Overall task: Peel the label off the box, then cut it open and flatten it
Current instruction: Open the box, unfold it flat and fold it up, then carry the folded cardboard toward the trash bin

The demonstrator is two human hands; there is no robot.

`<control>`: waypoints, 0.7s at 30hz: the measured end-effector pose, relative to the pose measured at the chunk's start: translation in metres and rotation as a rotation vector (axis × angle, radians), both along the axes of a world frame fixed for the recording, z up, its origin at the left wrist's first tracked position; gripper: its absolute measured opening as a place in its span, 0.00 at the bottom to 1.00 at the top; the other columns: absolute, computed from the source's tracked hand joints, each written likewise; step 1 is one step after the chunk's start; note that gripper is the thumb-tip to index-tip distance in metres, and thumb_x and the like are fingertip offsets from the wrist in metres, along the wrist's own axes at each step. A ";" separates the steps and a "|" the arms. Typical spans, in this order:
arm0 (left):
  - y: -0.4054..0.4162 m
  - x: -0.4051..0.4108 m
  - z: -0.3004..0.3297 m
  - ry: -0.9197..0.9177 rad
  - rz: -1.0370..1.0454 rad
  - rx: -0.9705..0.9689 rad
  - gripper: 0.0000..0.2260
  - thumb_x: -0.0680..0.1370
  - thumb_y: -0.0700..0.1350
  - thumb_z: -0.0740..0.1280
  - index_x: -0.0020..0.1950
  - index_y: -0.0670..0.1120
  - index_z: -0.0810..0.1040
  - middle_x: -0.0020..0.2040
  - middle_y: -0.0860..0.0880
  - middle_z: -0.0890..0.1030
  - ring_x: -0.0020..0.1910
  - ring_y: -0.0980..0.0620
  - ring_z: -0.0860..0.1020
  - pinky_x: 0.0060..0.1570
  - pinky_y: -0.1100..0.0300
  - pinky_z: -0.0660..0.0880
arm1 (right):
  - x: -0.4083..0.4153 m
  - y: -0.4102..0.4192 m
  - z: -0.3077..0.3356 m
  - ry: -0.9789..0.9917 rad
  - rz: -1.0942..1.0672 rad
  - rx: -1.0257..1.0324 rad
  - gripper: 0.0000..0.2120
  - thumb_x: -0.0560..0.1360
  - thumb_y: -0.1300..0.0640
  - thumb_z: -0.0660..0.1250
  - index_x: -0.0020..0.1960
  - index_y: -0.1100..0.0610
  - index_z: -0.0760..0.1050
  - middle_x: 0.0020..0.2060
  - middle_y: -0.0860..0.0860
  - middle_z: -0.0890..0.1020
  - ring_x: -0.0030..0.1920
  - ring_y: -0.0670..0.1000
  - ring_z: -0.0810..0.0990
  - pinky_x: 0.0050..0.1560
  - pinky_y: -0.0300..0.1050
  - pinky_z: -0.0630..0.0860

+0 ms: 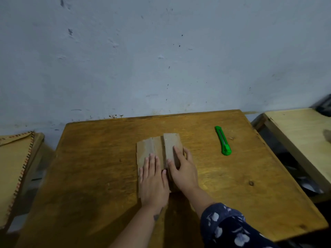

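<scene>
Both hands press on the box point(158, 151), dull brown cardboard near the middle of the worn, glossy wooden surface point(100, 169): the left hand point(153, 183) lies flat with fingers released, the right hand point(182, 170) curls its fingers over a panel not yet down. No label shows, and cutting looks done; flattening remains. Farther off, toward the right edge, the green plastic knife point(223, 140) lies untouched.

A scuffed pale blue wall point(161, 51) rises beyond the hands; they rest on a wooden table point(98, 167), a paler table point(300, 133) to their right.
</scene>
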State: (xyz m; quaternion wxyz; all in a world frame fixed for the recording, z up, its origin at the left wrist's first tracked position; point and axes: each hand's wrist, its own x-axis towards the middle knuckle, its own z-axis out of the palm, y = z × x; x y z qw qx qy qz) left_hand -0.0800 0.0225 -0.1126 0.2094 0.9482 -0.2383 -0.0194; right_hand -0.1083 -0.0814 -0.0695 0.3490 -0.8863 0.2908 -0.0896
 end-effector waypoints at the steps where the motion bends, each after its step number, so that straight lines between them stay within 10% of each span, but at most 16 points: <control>1: 0.005 -0.004 0.003 0.017 0.000 -0.034 0.35 0.75 0.60 0.24 0.76 0.47 0.47 0.77 0.50 0.46 0.77 0.50 0.45 0.75 0.52 0.42 | -0.003 0.005 0.008 -0.019 -0.007 -0.008 0.26 0.78 0.45 0.60 0.74 0.47 0.61 0.73 0.52 0.60 0.69 0.54 0.66 0.67 0.49 0.68; 8: 0.005 -0.041 0.036 0.228 -0.018 -0.294 0.21 0.81 0.54 0.42 0.73 0.53 0.42 0.75 0.57 0.40 0.75 0.58 0.40 0.75 0.55 0.40 | -0.035 0.004 0.048 0.018 -0.162 0.134 0.31 0.74 0.52 0.69 0.74 0.45 0.61 0.64 0.52 0.76 0.60 0.52 0.76 0.54 0.45 0.77; 17: -0.050 -0.145 0.088 0.433 -0.023 -0.717 0.17 0.81 0.41 0.58 0.68 0.54 0.72 0.68 0.52 0.72 0.68 0.52 0.69 0.67 0.52 0.67 | -0.200 -0.056 0.082 -0.205 -0.415 0.370 0.33 0.71 0.58 0.72 0.73 0.45 0.64 0.70 0.52 0.69 0.59 0.49 0.72 0.49 0.41 0.74; 21: -0.081 -0.226 0.100 0.512 -0.058 -0.656 0.17 0.79 0.43 0.64 0.68 0.53 0.73 0.75 0.49 0.61 0.73 0.48 0.60 0.69 0.54 0.59 | -0.307 -0.078 0.083 -0.300 -0.480 0.396 0.34 0.69 0.57 0.75 0.71 0.52 0.67 0.70 0.52 0.70 0.66 0.49 0.70 0.62 0.40 0.68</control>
